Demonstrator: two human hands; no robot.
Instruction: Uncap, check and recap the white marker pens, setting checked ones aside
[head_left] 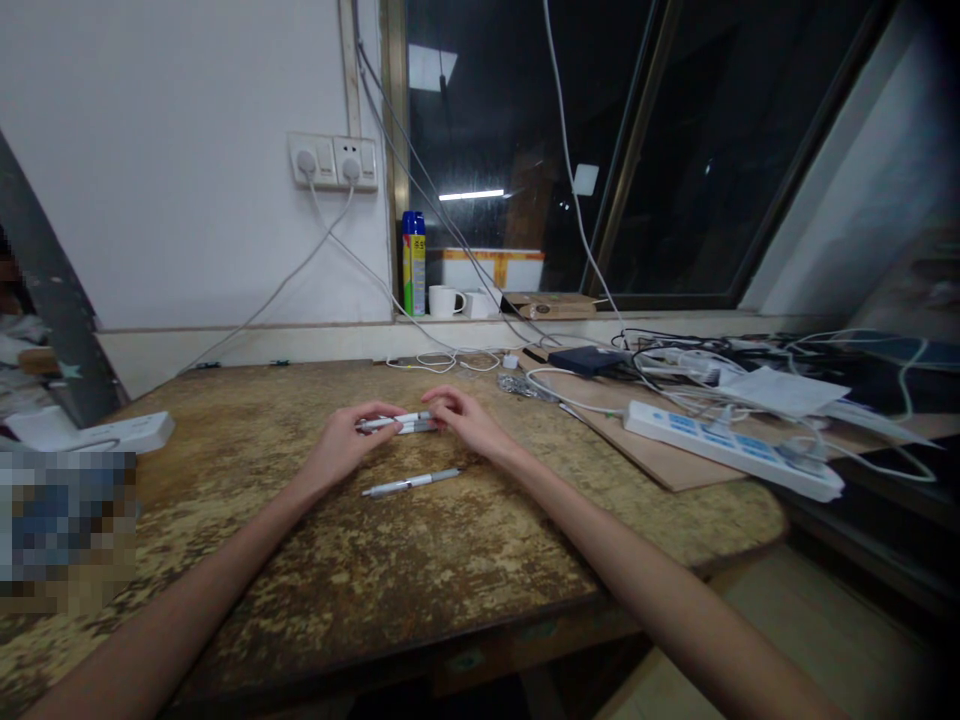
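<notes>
Above the middle of the worn wooden table, my left hand (355, 436) and my right hand (466, 424) grip a small bunch of white and grey pens (414, 422) from opposite ends. The pens lie sideways, side by side; how many there are I cannot tell. Both hands have their fingers closed around the ends, which hides the tips. One more pen (411, 484), white with grey ends, lies alone on the table just in front of the hands, slightly slanted and touched by neither.
A white power strip (731, 450) rests on a brown board (667, 470) at the right, amid tangled cables. At the left stands another white power strip (135, 433). A spray can (414, 265) and a white mug (445, 301) are on the window ledge behind the table (300, 590).
</notes>
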